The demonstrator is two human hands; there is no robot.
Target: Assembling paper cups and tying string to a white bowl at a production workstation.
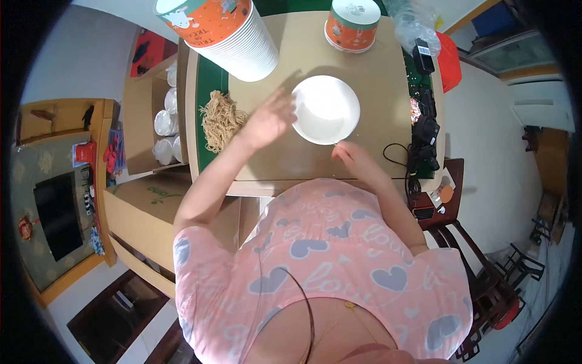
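A round white paper bucket [326,110] stands on the cardboard-covered table in front of me, its open mouth facing up. My left hand [273,118] is at the bucket's left rim; motion smears its fingers, so their grip is unclear. At the near rim, my right hand [351,155] is closed in a pinch. A tiny light-coloured bit shows at its fingertips, too small to name. Left of my left hand lies a tangled heap of tan twine strands [222,120].
A tall stack of orange-printed paper buckets [239,45] stands far left. Another orange bucket stack [351,25] is at the back. Black cables and adapters [426,130] line the right edge, below a clear plastic bag [412,21]. Cardboard boxes [160,197] stand left of the table.
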